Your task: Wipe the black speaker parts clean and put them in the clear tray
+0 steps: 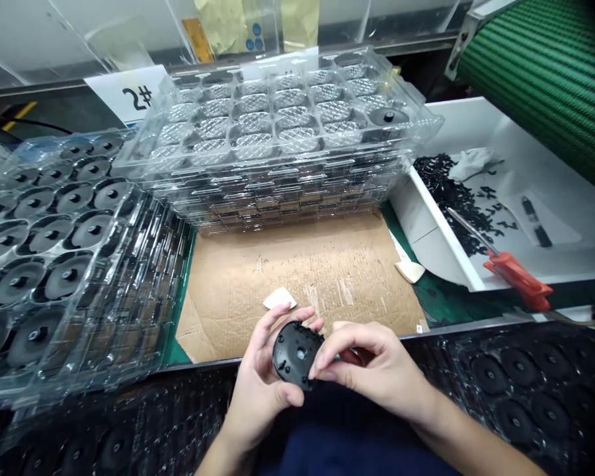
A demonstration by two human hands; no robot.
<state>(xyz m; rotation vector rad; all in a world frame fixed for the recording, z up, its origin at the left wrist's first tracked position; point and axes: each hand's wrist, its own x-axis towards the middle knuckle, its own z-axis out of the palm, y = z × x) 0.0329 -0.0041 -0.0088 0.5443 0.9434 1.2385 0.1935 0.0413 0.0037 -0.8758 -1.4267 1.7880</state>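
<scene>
we have the black disc [295, 354] between our two hands, just above the near edge of the cardboard sheet [302, 258]. our left hand [265, 370] holds it from the left, the thumb on the near side and the fingers curled around the far side, so that its face, dotted with small studs and a hole in the middle, tilts up toward us. our right hand [377, 360] comes in from the right, thumb and fingertips drawn into a narrow pinch against the disc's right edge; whether they grip a small part there, we cannot tell.

just beyond our left fingers a white piece [279, 299] lies on the cardboard. farther off stands a stack of clear trays [277, 192], with one dark round part [388, 118] in its top tray, in a pocket at the right. to our left is another tray stack [153, 284]. to our right, a white bin [540, 139] holds small black parts [441, 185], and a red-handled tool [520, 277] lies across its near rim.
</scene>
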